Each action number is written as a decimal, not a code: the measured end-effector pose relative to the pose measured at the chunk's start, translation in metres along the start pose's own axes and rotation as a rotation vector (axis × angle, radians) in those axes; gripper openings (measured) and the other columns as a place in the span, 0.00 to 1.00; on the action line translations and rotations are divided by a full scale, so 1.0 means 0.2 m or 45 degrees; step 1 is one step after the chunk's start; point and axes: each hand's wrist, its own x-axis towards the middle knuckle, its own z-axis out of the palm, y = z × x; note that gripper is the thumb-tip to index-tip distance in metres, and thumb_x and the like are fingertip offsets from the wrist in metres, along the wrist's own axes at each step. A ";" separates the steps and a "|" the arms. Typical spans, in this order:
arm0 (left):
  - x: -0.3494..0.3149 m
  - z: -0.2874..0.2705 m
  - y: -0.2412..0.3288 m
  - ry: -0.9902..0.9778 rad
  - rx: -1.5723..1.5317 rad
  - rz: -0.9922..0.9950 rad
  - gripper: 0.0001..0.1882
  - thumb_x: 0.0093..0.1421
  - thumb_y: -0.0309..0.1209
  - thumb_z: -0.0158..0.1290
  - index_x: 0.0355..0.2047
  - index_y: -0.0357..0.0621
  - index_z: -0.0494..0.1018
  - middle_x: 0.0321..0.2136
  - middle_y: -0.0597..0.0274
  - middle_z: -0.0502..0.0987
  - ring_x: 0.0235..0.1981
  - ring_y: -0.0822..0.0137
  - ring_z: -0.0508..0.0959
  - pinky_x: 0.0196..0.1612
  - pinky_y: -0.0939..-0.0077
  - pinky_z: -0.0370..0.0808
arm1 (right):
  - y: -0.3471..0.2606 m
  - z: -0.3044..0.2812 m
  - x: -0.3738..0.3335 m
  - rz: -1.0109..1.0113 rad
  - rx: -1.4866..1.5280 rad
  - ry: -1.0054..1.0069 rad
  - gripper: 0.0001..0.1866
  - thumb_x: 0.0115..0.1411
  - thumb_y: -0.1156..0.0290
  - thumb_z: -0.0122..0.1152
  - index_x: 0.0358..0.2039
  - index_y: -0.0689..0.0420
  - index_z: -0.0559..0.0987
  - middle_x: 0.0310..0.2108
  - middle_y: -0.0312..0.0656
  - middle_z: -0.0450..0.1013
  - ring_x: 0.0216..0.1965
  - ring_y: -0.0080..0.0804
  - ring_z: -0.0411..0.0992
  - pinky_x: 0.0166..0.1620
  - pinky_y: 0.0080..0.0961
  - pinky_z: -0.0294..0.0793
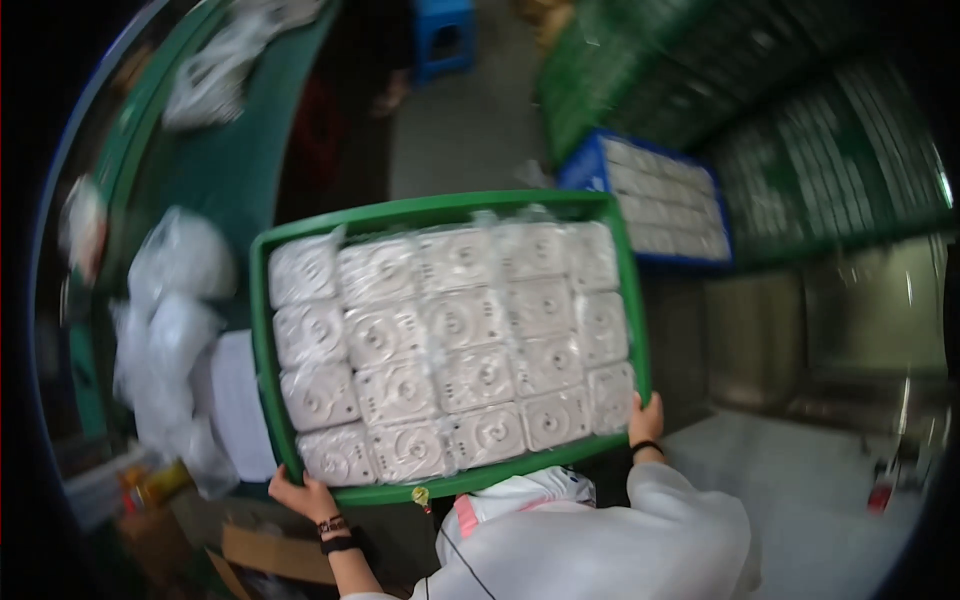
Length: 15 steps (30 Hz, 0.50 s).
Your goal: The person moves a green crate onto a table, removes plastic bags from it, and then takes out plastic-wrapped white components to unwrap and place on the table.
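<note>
A large green crate (430,212) is held level in front of my body. Rows of white square plastic parts (470,320), each with a round raised pattern and wrapped in clear film, fill it. My left hand (303,495) is closed on the crate's near left corner, with its wrist wearing dark bands. At the near right corner, my right hand (645,420) grips the rim. The undersides of the crate and the fingertips beneath it are hidden.
A blue crate (728,235) of similar white parts stands beyond the right side, beside stacked green crates (640,80). On the left are a green-topped bench (230,170) and clear plastic bags (170,330). A cardboard box (275,553) sits low left; a blue stool (443,30) is far ahead.
</note>
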 end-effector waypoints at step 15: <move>-0.24 -0.05 0.51 -0.029 0.732 -0.408 0.20 0.47 0.34 0.51 0.41 0.49 0.63 0.37 0.55 0.61 0.41 0.55 0.63 0.41 0.62 0.62 | 0.19 -0.20 0.20 -0.317 0.311 0.085 0.15 0.50 0.61 0.52 0.32 0.59 0.64 0.34 0.47 0.63 0.37 0.48 0.63 0.35 0.40 0.65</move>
